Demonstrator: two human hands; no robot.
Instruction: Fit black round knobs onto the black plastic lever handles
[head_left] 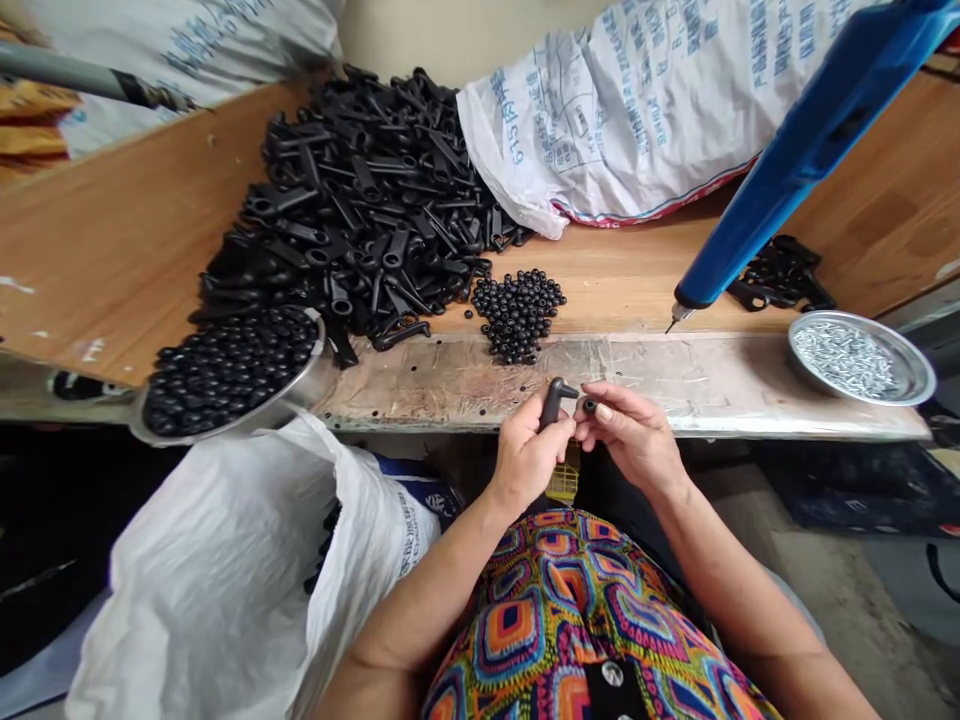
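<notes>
My left hand (526, 448) is closed around a black plastic crank handle (553, 400), whose thin bent end points right. Close beside that end, my right hand (637, 438) pinches a small black bead-like knob (589, 407) with a hole in it. Both hands are just above the bench's front edge. Beyond them lies a small heap of matching black knobs (517, 312). A large pile of black crank handles (375, 190) rises behind it to the left. To the right, a blue electric screwdriver (795, 160) hangs tilted with its bit pointing down at the bench.
A metal bowl (324, 372) of black knobs stands at the left front edge, a metal dish (919, 375) of small screws at the right. An open white sack (217, 560) is below left. A printed sack (600, 120) lies behind, and several black parts (784, 275) lie at right.
</notes>
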